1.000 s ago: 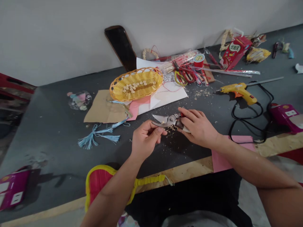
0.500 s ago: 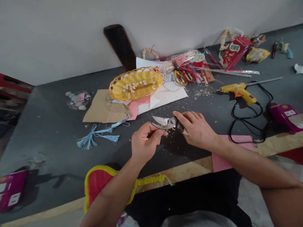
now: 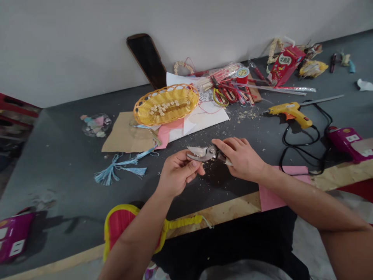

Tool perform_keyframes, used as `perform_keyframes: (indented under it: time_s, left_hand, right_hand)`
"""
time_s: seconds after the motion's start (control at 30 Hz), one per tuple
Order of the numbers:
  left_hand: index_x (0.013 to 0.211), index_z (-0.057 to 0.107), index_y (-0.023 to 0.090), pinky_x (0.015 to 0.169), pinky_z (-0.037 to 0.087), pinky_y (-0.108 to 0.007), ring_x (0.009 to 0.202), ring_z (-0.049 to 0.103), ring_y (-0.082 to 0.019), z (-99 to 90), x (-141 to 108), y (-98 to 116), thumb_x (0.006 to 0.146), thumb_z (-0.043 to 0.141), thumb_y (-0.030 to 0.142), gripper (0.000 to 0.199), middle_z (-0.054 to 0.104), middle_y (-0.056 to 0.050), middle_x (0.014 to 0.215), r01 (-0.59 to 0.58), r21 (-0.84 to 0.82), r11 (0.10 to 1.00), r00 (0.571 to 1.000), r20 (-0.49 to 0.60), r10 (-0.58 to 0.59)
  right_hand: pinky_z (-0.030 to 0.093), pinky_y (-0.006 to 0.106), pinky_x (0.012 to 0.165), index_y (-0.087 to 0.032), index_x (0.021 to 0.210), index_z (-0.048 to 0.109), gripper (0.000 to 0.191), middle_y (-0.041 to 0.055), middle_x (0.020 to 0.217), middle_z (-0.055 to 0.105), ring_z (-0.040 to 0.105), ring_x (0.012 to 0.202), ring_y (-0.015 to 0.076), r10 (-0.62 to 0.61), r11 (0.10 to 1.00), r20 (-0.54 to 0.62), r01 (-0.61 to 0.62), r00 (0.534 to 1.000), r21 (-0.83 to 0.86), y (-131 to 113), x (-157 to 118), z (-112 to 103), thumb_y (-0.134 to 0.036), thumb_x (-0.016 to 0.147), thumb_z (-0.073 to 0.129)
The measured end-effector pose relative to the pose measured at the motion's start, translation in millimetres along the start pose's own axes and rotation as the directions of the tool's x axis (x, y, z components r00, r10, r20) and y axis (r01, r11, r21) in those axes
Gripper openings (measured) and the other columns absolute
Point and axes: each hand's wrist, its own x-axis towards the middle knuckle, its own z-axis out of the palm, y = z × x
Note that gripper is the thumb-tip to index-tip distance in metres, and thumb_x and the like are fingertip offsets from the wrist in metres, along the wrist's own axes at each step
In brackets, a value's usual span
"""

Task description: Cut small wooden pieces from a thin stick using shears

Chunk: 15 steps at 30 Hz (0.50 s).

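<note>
Pruning shears (image 3: 206,153) are gripped at the handles by my right hand (image 3: 243,158), with their jaws pointing left. At the jaw tips is my left hand (image 3: 178,171), its thumb and fingers pinched together; what it holds is too small to make out. Small pale crumbs lie on the dark table (image 3: 67,217) below the shears. Beyond my hands a yellow woven basket (image 3: 183,111) holds several small pale pieces.
A yellow glue gun (image 3: 291,111) with a black cord lies right. Blue tassels (image 3: 109,171) and brown paper (image 3: 125,134) are left. A red and yellow fan-like item (image 3: 119,223) sits under my left forearm. Red carton (image 3: 285,65) stands behind.
The shear blades look slightly closer together. My left hand has shifted a little to the left and turned slightly, its fingers still pinched at the jaws.
</note>
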Motion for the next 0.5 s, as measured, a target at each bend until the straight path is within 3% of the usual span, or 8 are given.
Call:
perform_keyframes:
  time_s: [0.17, 0.27, 0.4, 0.5]
  left_hand:
    - [0.079, 0.066, 0.016, 0.042, 0.038, -0.017, 0.045, 0.052, -0.006, -1.8, 0.5, -2.0, 0.079, 0.077, 0.037, 0.023, 0.07, -0.001, 0.066, -0.121, 0.303, 0.945, 0.98, -0.112, 0.162]
    - [0.079, 0.068, 0.017, 0.044, 0.04, -0.018, 0.046, 0.053, -0.007, 0.0, -0.4, -2.4, 0.078, 0.078, 0.035, 0.021, 0.063, 0.003, 0.057, -0.155, 0.436, 0.886, 0.952, -0.174, 0.252]
    - [0.08, 0.07, 0.017, 0.044, 0.04, -0.019, 0.045, 0.054, -0.008, 1.1, -2.4, -2.9, 0.083, 0.072, 0.034, 0.018, 0.066, 0.001, 0.059, -0.198, 0.478, 0.856, 0.928, -0.19, 0.32]
    - [0.079, 0.07, 0.016, 0.043, 0.04, -0.02, 0.044, 0.053, -0.007, 0.5, -3.4, -3.6, 0.084, 0.071, 0.034, 0.018, 0.073, -0.002, 0.069, -0.197, 0.439, 0.877, 0.936, -0.183, 0.302]
  right_hand:
    - [0.042, 0.044, 0.087, -0.016, 0.149, 0.033, 0.073, 0.0151, 0.127, 0.06, 0.056, 0.108, 0.0311, 0.038, 0.999, -0.058, -0.039, 0.998, -0.014, -1.4, 2.4, 3.2, -0.013, 0.079, 0.052]
    - [0.045, 0.044, 0.087, -0.014, 0.141, 0.041, 0.06, 0.0162, 0.127, 0.061, 0.057, 0.109, 0.0305, 0.049, 0.998, -0.108, -0.043, 0.993, 0.055, 0.7, 3.1, 8.0, -0.016, 0.082, 0.053]
    - [0.047, 0.043, 0.085, -0.017, 0.11, 0.057, 0.024, 0.0152, 0.127, 0.062, 0.059, 0.106, 0.0297, 0.012, 0.998, -0.138, -0.003, 0.99, 0.066, 4.1, 2.6, 12.1, -0.022, 0.087, 0.053]
    - [0.047, 0.043, 0.086, -0.018, 0.104, 0.059, 0.019, 0.0146, 0.137, 0.057, 0.058, 0.107, 0.0299, -0.042, 0.999, -0.121, 0.044, 0.992, 0.02, 4.2, 1.7, 11.3, -0.018, 0.087, 0.052]
